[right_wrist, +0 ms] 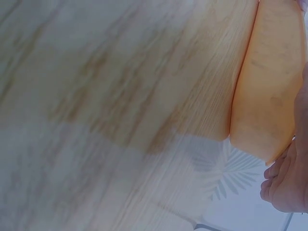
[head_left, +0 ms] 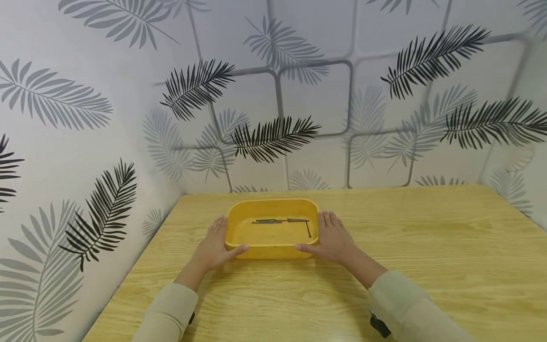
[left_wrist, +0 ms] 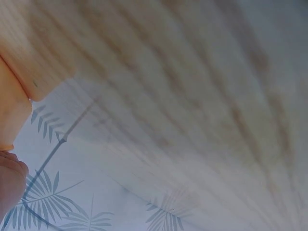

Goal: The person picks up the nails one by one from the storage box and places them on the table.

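A yellow plastic tub (head_left: 273, 252) with rounded corners stands on the wooden table. Several thin dark nails (head_left: 268, 222) lie on its floor, mostly in a row, with one lying apart at the right end; whether they have threads is too small to tell. My left hand (head_left: 215, 247) rests against the tub's left side, thumb along the near wall. Against the right side lies my right hand (head_left: 335, 237), fingers straight and thumb at the near rim. In the right wrist view, the tub's outer wall (right_wrist: 269, 72) shows beside the hand (right_wrist: 291, 178).
The wood-grain table (head_left: 427, 251) stretches out on both sides of the tub. Behind it and to the left rise walls (head_left: 307, 104) with a leaf pattern. Light sleeves (head_left: 171, 304) cover both forearms, and a dark strap (head_left: 379, 325) shows under the right one.
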The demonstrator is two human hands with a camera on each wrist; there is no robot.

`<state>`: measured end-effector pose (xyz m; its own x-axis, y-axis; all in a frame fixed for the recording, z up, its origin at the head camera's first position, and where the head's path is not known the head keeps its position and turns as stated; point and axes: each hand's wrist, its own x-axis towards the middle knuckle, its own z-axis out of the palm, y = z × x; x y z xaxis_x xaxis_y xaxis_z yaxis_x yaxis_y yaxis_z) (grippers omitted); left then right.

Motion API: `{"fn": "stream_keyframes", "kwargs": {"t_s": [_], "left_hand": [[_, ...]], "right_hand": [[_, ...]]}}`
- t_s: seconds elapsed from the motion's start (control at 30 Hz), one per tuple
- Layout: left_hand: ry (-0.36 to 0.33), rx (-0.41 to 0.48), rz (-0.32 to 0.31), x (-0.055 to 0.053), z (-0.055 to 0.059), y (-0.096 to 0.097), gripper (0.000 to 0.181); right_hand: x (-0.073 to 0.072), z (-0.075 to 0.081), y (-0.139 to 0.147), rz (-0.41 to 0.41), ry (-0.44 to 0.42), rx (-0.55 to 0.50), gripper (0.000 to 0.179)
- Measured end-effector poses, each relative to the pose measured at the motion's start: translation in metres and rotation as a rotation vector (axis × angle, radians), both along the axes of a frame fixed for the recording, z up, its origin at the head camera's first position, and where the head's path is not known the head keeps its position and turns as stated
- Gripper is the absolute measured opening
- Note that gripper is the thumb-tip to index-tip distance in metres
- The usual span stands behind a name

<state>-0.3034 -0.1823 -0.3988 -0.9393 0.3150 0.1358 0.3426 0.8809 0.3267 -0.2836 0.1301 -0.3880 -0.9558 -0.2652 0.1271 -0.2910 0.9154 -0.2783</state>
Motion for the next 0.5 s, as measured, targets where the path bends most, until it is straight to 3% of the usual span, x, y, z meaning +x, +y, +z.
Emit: {"fn": "stream_keyframes", "kwargs": {"t_s": [0.5], "left_hand": [[-0.007,-0.001,-0.014,0.0011,0.0015,0.0054,0.104]], "right_hand": [[0.0047,0.0022,0.0072,0.015,0.025,-0.007,0.104]]}}
